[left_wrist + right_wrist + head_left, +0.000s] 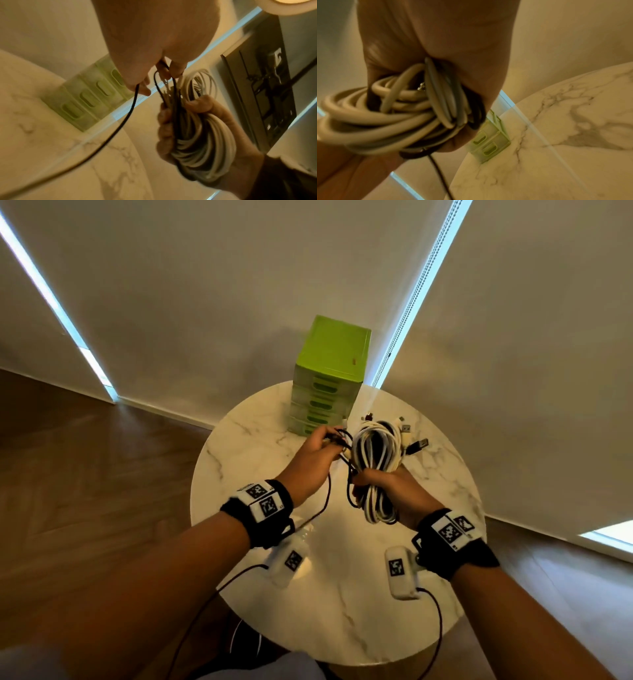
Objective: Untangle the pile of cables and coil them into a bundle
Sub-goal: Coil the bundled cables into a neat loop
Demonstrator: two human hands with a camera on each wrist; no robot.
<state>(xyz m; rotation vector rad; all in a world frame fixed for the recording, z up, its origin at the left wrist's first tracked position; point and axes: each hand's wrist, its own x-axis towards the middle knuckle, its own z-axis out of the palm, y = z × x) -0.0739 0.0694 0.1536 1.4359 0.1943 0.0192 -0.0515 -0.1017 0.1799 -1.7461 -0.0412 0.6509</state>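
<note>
My right hand (pixel 376 484) grips a coiled bundle of white and black cables (pixel 376 453) above the round marble table (pixel 394 611); its fingers wrap the bundle's middle. The bundle (pixel 393 115) fills the right wrist view, and in the left wrist view the bundle (pixel 205 142) sits in the right hand (pixel 166 129). Several USB plugs (pixel 411 440) stick out at the coil's far end. My left hand (pixel 322 443) pinches a thin black cable (pixel 327 498), which loops into the bundle and trails down toward the table's near side. In the left wrist view the black cable (pixel 126 116) hangs from the left hand's fingertips (pixel 144 90).
A green mini drawer unit (pixel 329 378) stands at the table's far edge, close behind the hands. Both wrists carry black bands with white marker tags and small white camera pods whose thin black leads run down off the near edge. Wooden floor surrounds the table.
</note>
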